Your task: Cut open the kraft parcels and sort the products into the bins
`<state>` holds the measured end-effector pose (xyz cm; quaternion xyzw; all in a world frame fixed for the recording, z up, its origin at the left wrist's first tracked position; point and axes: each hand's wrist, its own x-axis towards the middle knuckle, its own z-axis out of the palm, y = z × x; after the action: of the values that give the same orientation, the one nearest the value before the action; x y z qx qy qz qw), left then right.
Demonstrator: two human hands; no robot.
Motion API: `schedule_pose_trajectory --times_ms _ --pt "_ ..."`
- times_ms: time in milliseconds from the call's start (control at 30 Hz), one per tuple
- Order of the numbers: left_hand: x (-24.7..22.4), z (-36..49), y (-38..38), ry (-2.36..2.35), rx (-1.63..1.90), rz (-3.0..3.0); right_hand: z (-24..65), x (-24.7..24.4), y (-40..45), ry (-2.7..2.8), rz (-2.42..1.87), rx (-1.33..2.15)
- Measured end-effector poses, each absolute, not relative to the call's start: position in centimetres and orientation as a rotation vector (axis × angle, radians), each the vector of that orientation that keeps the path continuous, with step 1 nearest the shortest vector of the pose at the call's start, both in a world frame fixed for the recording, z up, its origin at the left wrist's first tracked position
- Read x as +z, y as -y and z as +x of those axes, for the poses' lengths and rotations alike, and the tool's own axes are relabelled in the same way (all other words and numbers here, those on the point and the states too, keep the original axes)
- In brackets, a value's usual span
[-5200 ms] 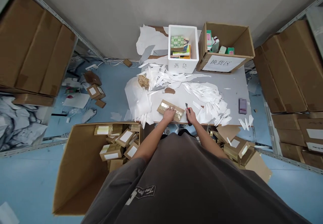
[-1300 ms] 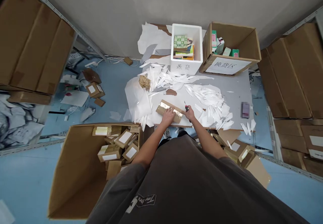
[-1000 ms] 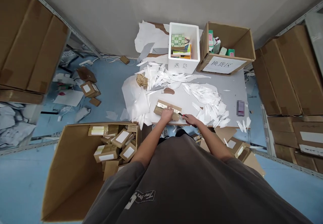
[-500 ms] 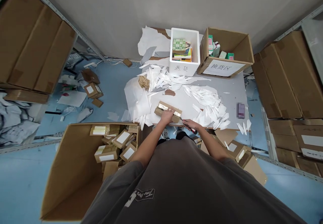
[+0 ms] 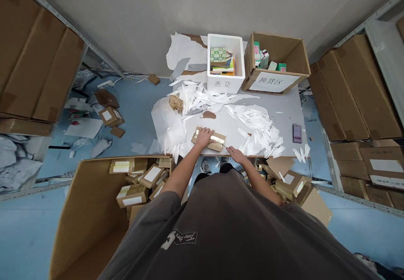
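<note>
A small brown cardboard box (image 5: pixel 217 146), with shiny tape along its top, lies near the table's front edge. My left hand (image 5: pixel 204 138) presses over it from the left, fingers curled across the top and far side. At the box's right end, my right hand (image 5: pixel 235 154) is closed round a thin-bladed cutting tool (image 5: pixel 225 146). The blade's tip is at the taped end. My fingers hide most of the handle, so its exact kind is unclear.
Torn white paper strips (image 5: pixel 259 122) lie heaped on the table. Behind stand a white bin (image 5: pixel 224 84) of books and a carton (image 5: pixel 274 82) of small packages. A phone (image 5: pixel 296 133) lies at right. A large open carton (image 5: pixel 91 212) of parcels stands lower left.
The taped face of the box now faces more upward. My left hand has shifted slightly across it, and my right hand has turned, hiding the tool's red and black handle. The view has shifted slightly.
</note>
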<state>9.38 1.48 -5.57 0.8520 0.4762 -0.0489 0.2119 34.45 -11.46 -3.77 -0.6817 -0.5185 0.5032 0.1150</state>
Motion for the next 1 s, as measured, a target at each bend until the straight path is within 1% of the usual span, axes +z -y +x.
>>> schedule_pose_trajectory --times_ms 133,233,467,567,700,800,900,1000 --pt "-6.3 9.1 0.0 -1.324 -0.037 2.39 34.2 -4.4 11.4 1.813 -2.029 1.254" --pt "-7.3 9.3 0.9 -1.34 0.025 2.384 34.2 -4.8 11.5 1.907 -2.068 1.122" --pt "-8.9 9.6 1.8 -1.352 0.053 2.403 32.3 -5.5 10.1 1.862 -2.117 1.06" --pt "-8.8 9.5 1.7 -1.342 0.052 2.401 33.8 -5.7 10.0 1.849 -2.168 1.001" --pt "-8.5 9.6 1.7 -1.358 0.107 2.394 38.8 -5.7 11.1 1.466 -2.414 0.889" --pt "-8.4 9.7 1.9 -1.377 0.148 2.387 40.7 -6.1 11.6 1.244 -2.268 1.004" --pt "-8.3 9.7 2.2 -1.409 0.146 2.364 40.0 -7.5 10.9 0.947 -2.069 1.192" --pt "-8.3 9.8 2.4 -1.47 0.135 2.334 39.7 -9.4 9.4 0.746 -1.999 1.217"
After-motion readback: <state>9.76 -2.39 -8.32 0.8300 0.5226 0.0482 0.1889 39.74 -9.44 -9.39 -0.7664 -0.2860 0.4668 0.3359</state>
